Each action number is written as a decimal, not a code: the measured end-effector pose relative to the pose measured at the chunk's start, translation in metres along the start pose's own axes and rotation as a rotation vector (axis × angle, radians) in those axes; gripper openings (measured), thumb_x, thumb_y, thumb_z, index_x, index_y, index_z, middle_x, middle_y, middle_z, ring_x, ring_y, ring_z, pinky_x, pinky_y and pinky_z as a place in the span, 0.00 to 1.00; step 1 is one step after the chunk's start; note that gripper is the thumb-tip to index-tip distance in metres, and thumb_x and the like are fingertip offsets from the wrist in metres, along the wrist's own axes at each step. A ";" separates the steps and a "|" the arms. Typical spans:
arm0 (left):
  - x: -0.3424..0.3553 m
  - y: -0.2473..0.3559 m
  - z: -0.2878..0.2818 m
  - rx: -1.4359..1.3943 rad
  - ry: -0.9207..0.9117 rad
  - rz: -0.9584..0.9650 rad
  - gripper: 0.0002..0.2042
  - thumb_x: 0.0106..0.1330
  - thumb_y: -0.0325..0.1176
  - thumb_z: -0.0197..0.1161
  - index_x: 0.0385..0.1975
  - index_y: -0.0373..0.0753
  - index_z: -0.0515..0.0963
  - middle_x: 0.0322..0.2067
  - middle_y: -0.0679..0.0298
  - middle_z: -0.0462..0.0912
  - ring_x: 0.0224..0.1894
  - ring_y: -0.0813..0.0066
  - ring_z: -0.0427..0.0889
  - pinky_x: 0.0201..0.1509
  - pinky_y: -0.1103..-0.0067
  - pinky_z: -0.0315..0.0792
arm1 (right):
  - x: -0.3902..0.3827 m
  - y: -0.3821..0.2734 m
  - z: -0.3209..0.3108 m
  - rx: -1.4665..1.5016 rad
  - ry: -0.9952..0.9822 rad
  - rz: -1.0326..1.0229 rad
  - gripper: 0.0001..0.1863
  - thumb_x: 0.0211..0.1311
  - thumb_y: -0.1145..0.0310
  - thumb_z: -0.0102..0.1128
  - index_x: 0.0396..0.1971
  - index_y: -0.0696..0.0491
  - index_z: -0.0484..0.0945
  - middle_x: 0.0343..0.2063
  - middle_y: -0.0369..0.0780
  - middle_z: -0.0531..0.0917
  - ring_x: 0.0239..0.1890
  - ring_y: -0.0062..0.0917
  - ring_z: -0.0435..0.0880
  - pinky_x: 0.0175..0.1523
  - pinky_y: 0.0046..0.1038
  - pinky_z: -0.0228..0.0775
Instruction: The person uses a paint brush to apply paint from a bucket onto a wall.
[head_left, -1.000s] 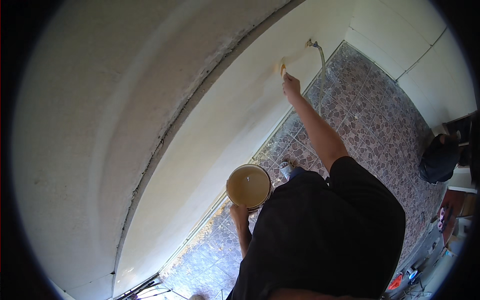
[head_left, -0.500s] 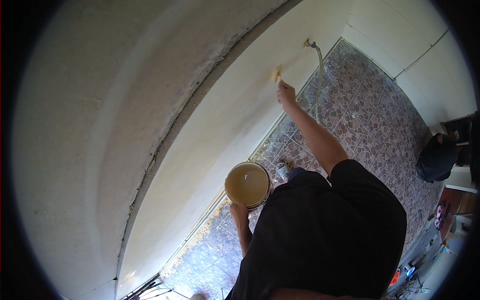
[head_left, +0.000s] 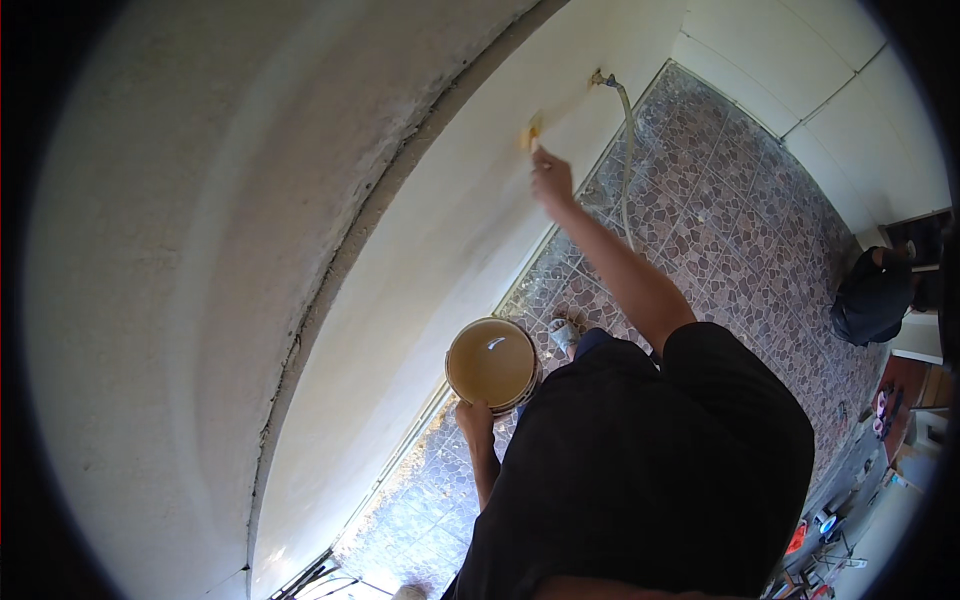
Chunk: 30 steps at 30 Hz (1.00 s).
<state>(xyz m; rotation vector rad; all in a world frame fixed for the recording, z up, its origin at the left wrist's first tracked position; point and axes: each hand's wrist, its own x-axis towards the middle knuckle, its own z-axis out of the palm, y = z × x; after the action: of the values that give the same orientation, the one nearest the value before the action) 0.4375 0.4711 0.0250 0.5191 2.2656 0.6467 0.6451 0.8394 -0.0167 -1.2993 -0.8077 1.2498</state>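
Right hand (head_left: 552,182) stretched far out ahead, arm nearly straight. Fingers closed round the handle of a small brush (head_left: 535,142); its yellowish head is up at the pale wall (head_left: 420,250), blurred, so firm contact hard to confirm. Wall surface round it cream, with duller, greyish patches lower down. Brush sits below and left of a wall tap (head_left: 598,79), apart from it; a pale hose (head_left: 629,150) hangs from the tap down to the floor.

Left hand (head_left: 474,420) low, close to the body. Fingers curled on the near edge of a round bucket (head_left: 447,365), gripping it; thumb toward the rim, remaining fingers partly hidden beneath. Bucket held mouth-up between wall and torso, with tan liquid (head_left: 490,372) inside and a bright glint on it.

Person in a dark short-sleeved shirt (head_left: 650,460); one foot in a light sandal (head_left: 563,334) visible just right of the bucket. Floor (head_left: 710,190) patterned like broken stone in grey-brown, pale specks scattered along the wall base. Rough grey ledge (head_left: 340,235) runs above the cream section. Far right: dark cloth-like shape (head_left: 872,300), too small to make out.
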 end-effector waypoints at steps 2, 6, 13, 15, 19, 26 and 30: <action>0.000 0.000 0.001 0.030 -0.005 -0.012 0.15 0.51 0.29 0.54 0.32 0.19 0.77 0.28 0.39 0.82 0.32 0.53 0.84 0.35 0.64 0.73 | -0.064 0.006 0.048 -0.412 0.030 -0.189 0.18 0.71 0.61 0.52 0.54 0.53 0.77 0.13 0.28 0.69 0.14 0.10 0.64 0.16 0.19 0.54; 0.003 0.002 0.007 0.018 0.013 -0.005 0.16 0.51 0.29 0.54 0.31 0.20 0.77 0.26 0.39 0.81 0.31 0.53 0.83 0.35 0.63 0.72 | -0.139 0.001 0.016 -0.270 -0.367 0.105 0.16 0.67 0.60 0.56 0.48 0.54 0.81 0.16 0.33 0.75 0.15 0.15 0.70 0.18 0.22 0.60; 0.021 -0.019 0.018 0.109 -0.057 0.098 0.18 0.52 0.32 0.55 0.33 0.19 0.77 0.27 0.37 0.81 0.32 0.49 0.83 0.36 0.62 0.72 | -0.013 -0.041 -0.017 0.162 0.123 0.080 0.15 0.70 0.62 0.54 0.48 0.55 0.77 0.13 0.27 0.65 0.11 0.08 0.61 0.14 0.15 0.53; 0.016 -0.005 0.020 0.099 -0.066 0.126 0.18 0.52 0.32 0.54 0.33 0.19 0.77 0.27 0.37 0.81 0.32 0.48 0.83 0.36 0.62 0.72 | -0.001 0.002 0.014 0.013 0.124 -0.098 0.14 0.70 0.61 0.53 0.41 0.56 0.78 0.14 0.30 0.69 0.13 0.13 0.65 0.17 0.21 0.57; 0.007 -0.008 0.009 0.088 -0.055 0.086 0.18 0.53 0.34 0.55 0.33 0.19 0.78 0.28 0.37 0.81 0.32 0.48 0.84 0.36 0.62 0.72 | -0.162 0.009 0.076 -0.303 -0.251 -0.092 0.17 0.69 0.59 0.52 0.37 0.57 0.82 0.13 0.32 0.70 0.17 0.16 0.67 0.22 0.26 0.60; 0.000 -0.032 -0.010 0.049 -0.037 0.136 0.20 0.55 0.38 0.57 0.30 0.20 0.78 0.25 0.39 0.81 0.31 0.51 0.84 0.35 0.63 0.72 | -0.126 -0.013 0.012 -0.093 -0.184 0.237 0.13 0.65 0.59 0.57 0.39 0.53 0.81 0.15 0.33 0.74 0.13 0.15 0.70 0.15 0.23 0.60; -0.012 -0.046 -0.025 0.009 -0.027 0.167 0.20 0.56 0.39 0.58 0.31 0.20 0.78 0.25 0.39 0.81 0.31 0.51 0.84 0.35 0.63 0.72 | -0.039 -0.055 0.006 -0.006 0.156 -0.024 0.20 0.66 0.59 0.50 0.18 0.56 0.74 0.12 0.37 0.73 0.14 0.22 0.73 0.19 0.29 0.65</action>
<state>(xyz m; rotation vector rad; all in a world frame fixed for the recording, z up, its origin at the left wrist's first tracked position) 0.4194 0.4210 0.0203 0.7225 2.2163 0.7079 0.6426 0.8128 0.0451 -1.3694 -0.7137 1.1122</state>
